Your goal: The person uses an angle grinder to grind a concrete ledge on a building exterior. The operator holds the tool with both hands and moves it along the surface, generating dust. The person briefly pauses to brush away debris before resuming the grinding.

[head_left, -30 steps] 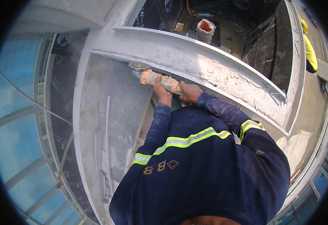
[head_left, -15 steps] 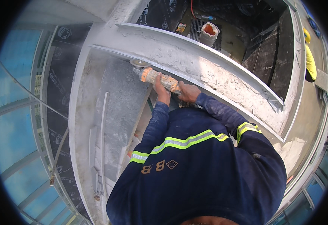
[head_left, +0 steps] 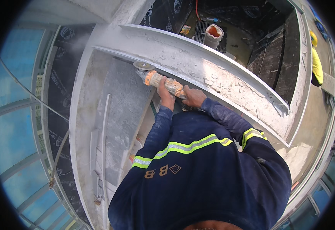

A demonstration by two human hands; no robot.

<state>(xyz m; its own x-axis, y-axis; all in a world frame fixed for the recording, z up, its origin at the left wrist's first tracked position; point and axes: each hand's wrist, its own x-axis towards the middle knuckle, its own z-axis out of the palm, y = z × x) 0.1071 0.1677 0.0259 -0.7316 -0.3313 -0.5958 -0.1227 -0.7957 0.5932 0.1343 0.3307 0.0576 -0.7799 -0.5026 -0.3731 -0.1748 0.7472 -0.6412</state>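
An orange angle grinder [head_left: 163, 81] lies against the lower flange of a dusty white-grey steel beam [head_left: 221, 76], its grey disc [head_left: 143, 66] at the flange edge. My left hand [head_left: 165, 95] grips the grinder's body near the middle. My right hand [head_left: 193, 98] holds its rear end. Both arms are in dark blue sleeves with a yellow reflective stripe [head_left: 190, 145].
A vertical grey plate [head_left: 121, 111] drops below the beam. A white roll with an orange inside [head_left: 214, 35] stands on a dark grate far below. A person in yellow [head_left: 316, 63] is at the right edge. Blue glass panels [head_left: 18, 115] lie to the left.
Both hands keep the grinder at the same spot on the beam. The view has tilted slightly, and a faint dust haze shows at the upper left.
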